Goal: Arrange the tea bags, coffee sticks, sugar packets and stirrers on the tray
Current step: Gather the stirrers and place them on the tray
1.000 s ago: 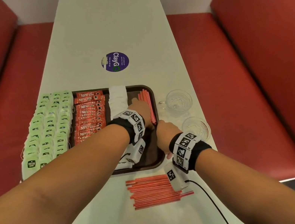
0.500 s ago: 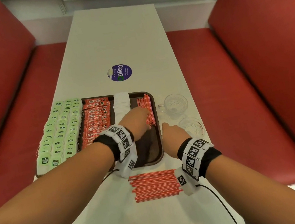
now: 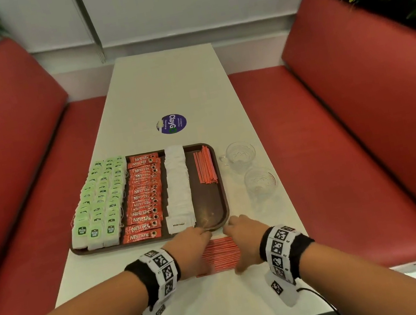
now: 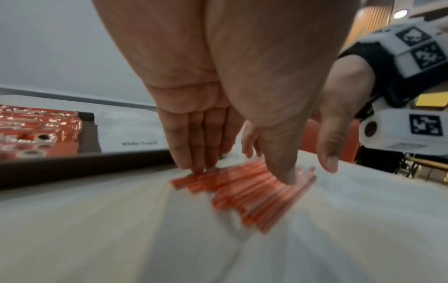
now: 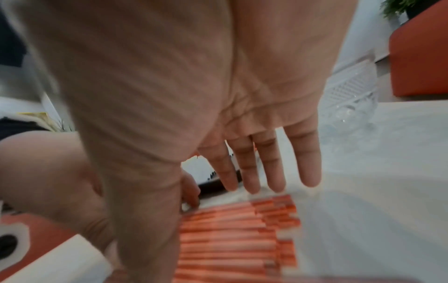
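A brown tray [image 3: 211, 206] holds rows of green tea bags [image 3: 100, 201], red coffee sticks [image 3: 144, 196], white sugar packets [image 3: 178, 187] and a small bunch of red stirrers [image 3: 205, 166]. A pile of loose stirrers [image 3: 222, 254] lies on the table just in front of the tray. My left hand [image 3: 197, 245] rests on the pile's left end, its straight fingers [image 4: 194, 149] touching the loose stirrers [image 4: 242, 191]. My right hand [image 3: 240, 243] hovers at the pile's right end, fingers [image 5: 254, 172] straight and spread over the loose stirrers [image 5: 232, 239], holding nothing.
Two clear glass cups [image 3: 238, 156] [image 3: 259, 181] stand right of the tray; one glass cup [image 5: 349, 107] is close to my right hand. A round purple sticker [image 3: 171, 124] lies beyond the tray. Red benches [image 3: 363, 130] flank the narrow white table [image 3: 165, 81].
Both hands have drawn back from the tray's right side to the loose stirrers on the table. The head view has tilted up.
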Tool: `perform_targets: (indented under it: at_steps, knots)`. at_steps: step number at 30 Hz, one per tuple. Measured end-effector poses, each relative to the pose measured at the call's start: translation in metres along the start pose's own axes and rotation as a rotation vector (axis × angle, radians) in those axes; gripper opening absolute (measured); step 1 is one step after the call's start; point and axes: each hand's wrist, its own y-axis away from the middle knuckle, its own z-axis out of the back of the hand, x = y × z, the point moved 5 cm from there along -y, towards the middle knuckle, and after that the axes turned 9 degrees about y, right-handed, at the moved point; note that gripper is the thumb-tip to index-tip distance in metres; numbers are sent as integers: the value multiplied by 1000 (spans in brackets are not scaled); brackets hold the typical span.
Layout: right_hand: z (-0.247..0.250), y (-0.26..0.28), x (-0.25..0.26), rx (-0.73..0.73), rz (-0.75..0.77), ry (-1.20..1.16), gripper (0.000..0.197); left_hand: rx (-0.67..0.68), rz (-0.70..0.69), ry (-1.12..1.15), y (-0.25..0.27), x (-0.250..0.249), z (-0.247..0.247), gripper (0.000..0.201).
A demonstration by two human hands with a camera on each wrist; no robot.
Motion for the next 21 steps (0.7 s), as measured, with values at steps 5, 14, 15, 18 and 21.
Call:
perform_targets:
  at_steps: [5, 14, 15, 18, 21]
  knots:
    - [-5, -1, 7, -37, 24, 26, 61, -32, -48, -53, -2, -3, -15, 76]
    - [-6, -3, 9, 13, -24, 57, 17, 19, -7, -117, -9, -13, -18, 30]
    - [-6, -3, 10, 13, -29, 68, 17, 29, 0, -123, -10, -14, -18, 29]
    - [-7, -5, 12, 24, -25, 88, 17, 54, 12, -143, -13, -14, -21, 29]
    - [-8, -7, 12, 37, -2, 107, 19, 65, 15, -138, -15, -14, -23, 30]
